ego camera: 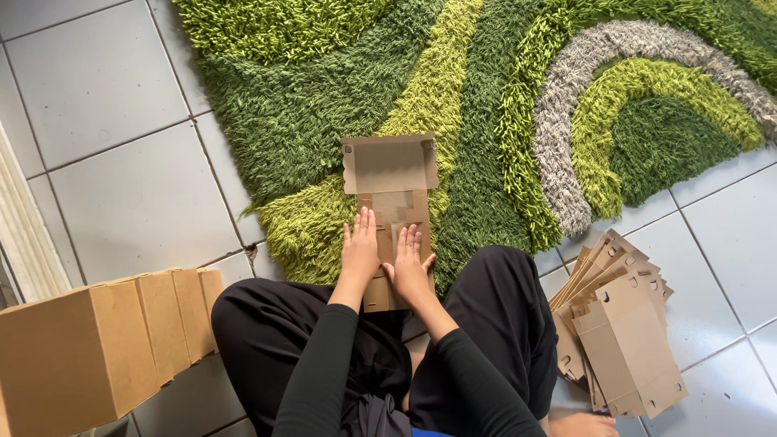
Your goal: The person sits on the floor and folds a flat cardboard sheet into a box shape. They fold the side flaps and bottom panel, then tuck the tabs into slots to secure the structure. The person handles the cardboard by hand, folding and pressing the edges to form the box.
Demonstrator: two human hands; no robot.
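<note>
A seated person presses both hands flat on a cardboard blank [391, 212] spread over a green shag rug [316, 105], knees splayed either side of it on the tiled floor [113, 170]. The left hand [359, 251] and right hand [409, 263] lie side by side, fingers open and extended, palms down on the blank's lower panels; neither grips anything. The blank's far panel [389, 164] stands partly raised, its side tabs curling inward.

A row of finished boxes [105, 340] stands to the person's left, and a stack of unfolded blanks [619, 332] fans out on the tiles to the right.

Folding here looks to call for firm, even pressure along the score lines, since the deep pile beneath gives way and could let a crease wander. Keeping the fingertips just behind the line while a panel lifts would likely hold the fold square, and the small tabs seem prone to tearing if forced.
</note>
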